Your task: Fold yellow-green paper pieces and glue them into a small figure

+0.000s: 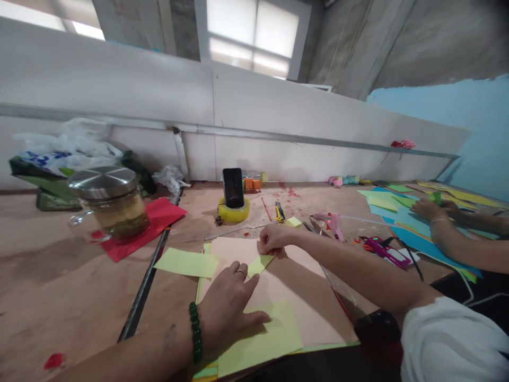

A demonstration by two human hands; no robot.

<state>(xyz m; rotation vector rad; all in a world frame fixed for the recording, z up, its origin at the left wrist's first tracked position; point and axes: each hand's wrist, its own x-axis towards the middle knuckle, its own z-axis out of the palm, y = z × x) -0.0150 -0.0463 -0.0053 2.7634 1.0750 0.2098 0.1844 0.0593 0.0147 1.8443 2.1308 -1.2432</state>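
A small folded piece of yellow paper lies on a stack of pale pink paper sheets before me. My right hand is closed, with its fingers pinching the far edge of this piece. My left hand lies spread out, its fingertips at the piece's near left side and its thumb over a larger yellow sheet. A green bead bracelet circles my left wrist. Another strip of yellow paper sticks out past the stack's left edge.
A glass mug stands on red paper at left. Behind the stack are a phone on a yellow tape roll, a utility knife and a pink glue gun. At right, another person's hands hold green paper.
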